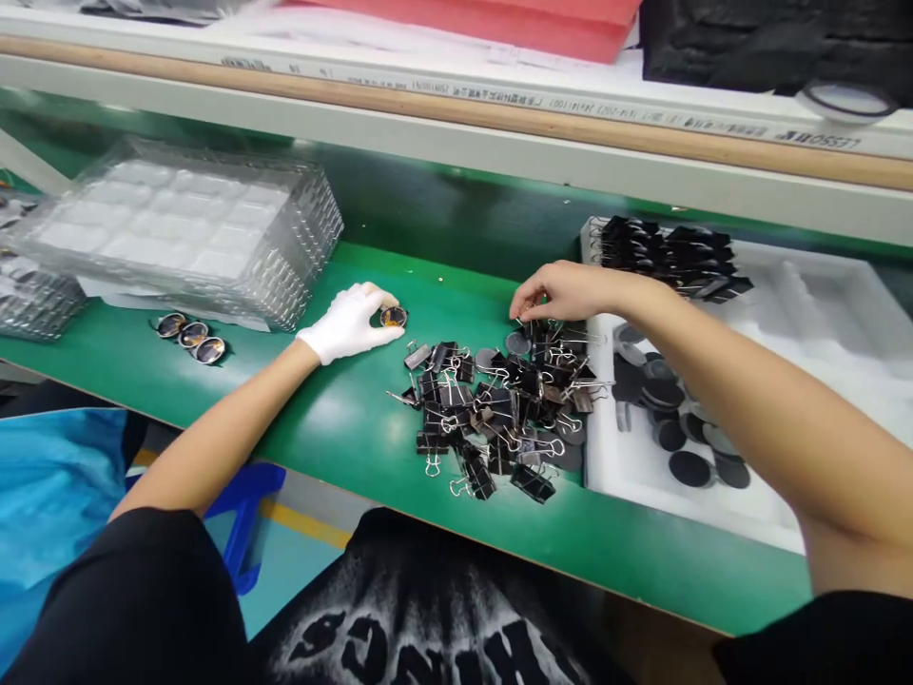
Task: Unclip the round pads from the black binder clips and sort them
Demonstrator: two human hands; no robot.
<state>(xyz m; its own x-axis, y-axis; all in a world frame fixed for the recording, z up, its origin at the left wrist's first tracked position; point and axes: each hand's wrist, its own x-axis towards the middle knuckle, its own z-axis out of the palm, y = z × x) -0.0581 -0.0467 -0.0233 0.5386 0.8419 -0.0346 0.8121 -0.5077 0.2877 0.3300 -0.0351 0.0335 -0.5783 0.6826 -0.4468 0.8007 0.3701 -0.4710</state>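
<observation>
My left hand [347, 323], in a white glove, pinches a small round shiny disc [393, 316] just above the green table [342, 428]. My bare right hand [563, 290] reaches down with fingers pinched together at the far edge of a pile of black binder clips [499, 409]; what sits between the fingertips is too small to make out. Three similar shiny discs [191, 335] lie in a row to the left of the gloved hand.
A stack of clear plastic blister trays [192, 228] stands at the back left. A white foam tray [820, 323] on the right holds dark round discs [677, 419] and a row of black clips [670, 252]. A shelf rail [456, 114] runs overhead.
</observation>
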